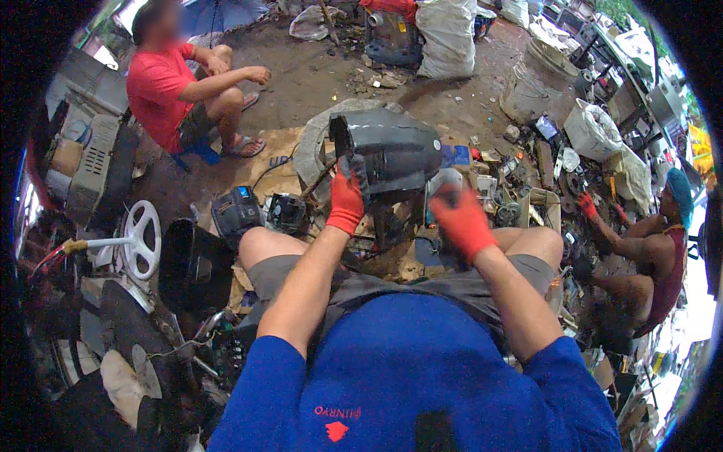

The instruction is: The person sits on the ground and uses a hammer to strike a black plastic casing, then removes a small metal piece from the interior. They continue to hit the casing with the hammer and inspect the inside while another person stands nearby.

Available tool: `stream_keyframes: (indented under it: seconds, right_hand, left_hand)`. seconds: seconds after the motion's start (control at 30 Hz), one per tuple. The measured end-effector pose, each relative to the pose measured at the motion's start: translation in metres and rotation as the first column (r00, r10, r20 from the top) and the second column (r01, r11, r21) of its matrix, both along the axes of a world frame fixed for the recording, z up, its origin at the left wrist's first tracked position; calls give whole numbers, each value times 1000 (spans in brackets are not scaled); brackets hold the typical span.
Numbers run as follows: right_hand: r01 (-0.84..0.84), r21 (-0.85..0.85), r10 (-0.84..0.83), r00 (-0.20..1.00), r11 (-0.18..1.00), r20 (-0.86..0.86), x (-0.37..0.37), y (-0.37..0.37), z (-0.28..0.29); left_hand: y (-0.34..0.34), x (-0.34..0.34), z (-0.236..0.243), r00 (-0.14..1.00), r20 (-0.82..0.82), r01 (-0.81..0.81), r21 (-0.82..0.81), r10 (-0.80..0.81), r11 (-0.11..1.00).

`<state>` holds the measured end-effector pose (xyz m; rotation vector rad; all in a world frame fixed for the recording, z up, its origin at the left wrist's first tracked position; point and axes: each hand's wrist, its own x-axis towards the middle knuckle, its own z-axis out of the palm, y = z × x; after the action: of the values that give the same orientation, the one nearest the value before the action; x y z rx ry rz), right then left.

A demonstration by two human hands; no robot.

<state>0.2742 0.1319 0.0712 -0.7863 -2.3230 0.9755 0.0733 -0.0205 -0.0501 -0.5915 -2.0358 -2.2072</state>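
Blue shirt (422, 339) is filling our near view; straight beyond it the black casing (395, 147) is lying, long axis running roughly left to right. Left hand (347, 194) is nearer, fingers gripping its left rim; right hand (462, 218) is showing blurred, nearside of its right end, spread and hold escaping us.

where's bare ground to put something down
Brown ground is barest between the upper-left person and the dark container, beyond the black casing; a smaller patch lies right of the white sack. Crowded: right of the casing, with loose scrap, and left, around the white steering wheel.
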Motion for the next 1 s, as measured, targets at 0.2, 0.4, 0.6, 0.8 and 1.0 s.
stream_keyframes:
  seconds: [0.2, 0.4, 0.6, 0.8, 1.0]
  right_hand:
    - [-125, -257, 133, 991, 958, 13, 3, 3, 52]
    - [-137, -394, 57, 976, 909, -208, 26, -7, 137]
    - [-143, -191, 166, 980, 971, 112, 14, -17, 34]
    - [-92, -394, 164, 974, 915, 155, 7, -17, 7]
    - [0, -39, -7, 981, 999, -193, 6, 2, 160]
  left_hand:
    - [-26, -53, 7, 951, 255, 2, 558, -173, 830]
    - [-24, -12, 20, 990, -74, 76, -439, -121, 895]
    - [-35, 4, 33, 999, -27, -39, -326, 31, 945]
    - [-30, 0, -47, 987, 37, -140, -282, 156, 949]
    - [-36, -25, -75, 990, 21, -129, -268, 140, 955]
